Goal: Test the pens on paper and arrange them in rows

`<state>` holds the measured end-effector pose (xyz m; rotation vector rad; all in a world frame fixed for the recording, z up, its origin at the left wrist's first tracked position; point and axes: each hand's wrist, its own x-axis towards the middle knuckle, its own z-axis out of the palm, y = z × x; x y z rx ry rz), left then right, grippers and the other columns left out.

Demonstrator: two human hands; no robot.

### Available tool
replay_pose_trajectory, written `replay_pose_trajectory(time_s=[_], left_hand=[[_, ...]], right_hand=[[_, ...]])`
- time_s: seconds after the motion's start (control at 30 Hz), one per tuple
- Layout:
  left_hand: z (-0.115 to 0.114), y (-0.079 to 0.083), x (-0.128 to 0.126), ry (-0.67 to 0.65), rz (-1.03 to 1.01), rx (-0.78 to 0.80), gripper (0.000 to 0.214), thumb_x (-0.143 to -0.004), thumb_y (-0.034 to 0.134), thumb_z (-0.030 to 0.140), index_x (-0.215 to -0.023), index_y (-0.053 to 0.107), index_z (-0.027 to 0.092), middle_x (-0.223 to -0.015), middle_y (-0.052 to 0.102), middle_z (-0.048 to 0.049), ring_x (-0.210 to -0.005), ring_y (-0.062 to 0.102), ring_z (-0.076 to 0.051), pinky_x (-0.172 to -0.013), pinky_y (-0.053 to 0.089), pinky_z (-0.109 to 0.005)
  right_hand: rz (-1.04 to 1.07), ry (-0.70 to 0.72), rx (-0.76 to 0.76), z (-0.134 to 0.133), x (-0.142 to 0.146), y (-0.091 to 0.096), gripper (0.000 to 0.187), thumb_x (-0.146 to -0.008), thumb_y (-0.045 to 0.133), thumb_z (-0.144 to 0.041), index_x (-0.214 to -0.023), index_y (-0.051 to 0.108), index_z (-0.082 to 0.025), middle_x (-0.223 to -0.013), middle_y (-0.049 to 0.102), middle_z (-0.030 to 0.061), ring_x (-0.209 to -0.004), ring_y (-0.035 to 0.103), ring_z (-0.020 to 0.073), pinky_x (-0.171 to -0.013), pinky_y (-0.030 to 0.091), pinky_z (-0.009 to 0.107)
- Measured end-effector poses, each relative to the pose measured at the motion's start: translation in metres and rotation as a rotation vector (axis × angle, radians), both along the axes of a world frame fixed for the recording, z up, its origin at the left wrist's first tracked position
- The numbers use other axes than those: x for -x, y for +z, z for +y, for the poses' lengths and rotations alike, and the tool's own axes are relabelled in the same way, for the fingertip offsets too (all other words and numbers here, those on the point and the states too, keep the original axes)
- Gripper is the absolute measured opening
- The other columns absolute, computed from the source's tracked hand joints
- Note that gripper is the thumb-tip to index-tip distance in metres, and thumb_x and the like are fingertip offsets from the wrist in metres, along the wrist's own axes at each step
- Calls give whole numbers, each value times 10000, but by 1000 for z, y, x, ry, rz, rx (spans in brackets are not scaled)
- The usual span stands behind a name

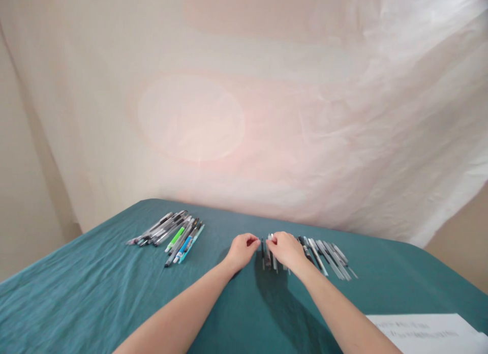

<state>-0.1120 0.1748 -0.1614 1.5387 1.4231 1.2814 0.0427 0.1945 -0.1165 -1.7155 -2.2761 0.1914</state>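
Note:
My left hand (243, 251) is closed in a pinch at the left end of a row of pens. Its fingertips are right by a thin dark pen (263, 260); whether they grip anything is too small to tell. My right hand (286, 248) is bent over several pens (275, 262) in the same row, fingers drawn together and partly hiding them. What lies between those fingers cannot be made out. To the right of that wrist, more pens with black, white and grey barrels (330, 257) lie side by side, slanting.
A loose pile of pens (163, 228) lies at the left, with a green pen (175, 239) and a blue one (185, 246) at its edge. A printed white sheet (430, 333) rests at the front right of the green cloth-covered table (95, 293). Pale sheeting (267, 115) hangs behind.

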Motion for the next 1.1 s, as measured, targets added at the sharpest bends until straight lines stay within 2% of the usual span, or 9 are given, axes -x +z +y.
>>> replay_pose_trajectory(time_s=[0.27,0.47,0.67,0.9,1.1], left_hand=[[1,2,-2,3,110,-12,261,-697,519,386,-662,676,181,-576,623,-24,-574,532,-160,-558,368,-235],[8,5,-5,21,158,25,239,-651,563,371,-682,696,175,-522,616,-21,-536,538,-165,-544,374,-246],[13,3,-16,-26,279,-27,229,-650,557,371,-673,688,185,-650,663,-40,-616,573,-174,-562,379,-243],[12,-2,-29,22,352,-50,234,-676,542,385,-686,681,198,-683,667,-55,-616,573,-171,-565,378,-241],[3,10,-22,149,478,11,224,-688,543,397,-704,669,213,-729,668,-48,-681,582,-172,-591,382,-235]], right_hand=[[94,3,-24,6,-30,1,341,-794,435,-408,-596,606,-189,-628,641,49,-616,570,156,-560,322,227],[144,13,-19,6,-34,-3,330,-779,458,-413,-582,598,-189,-613,637,38,-587,554,148,-540,304,225],[181,34,-14,7,-32,-7,314,-772,466,-386,-561,583,-184,-603,630,43,-594,554,154,-542,303,232],[252,68,-25,6,-28,-13,165,-769,480,-289,-746,609,-187,-725,657,30,-695,583,147,-618,357,213],[325,104,-11,2,-26,-13,181,-785,464,-272,-825,619,-188,-761,656,36,-735,590,150,-675,381,224]])
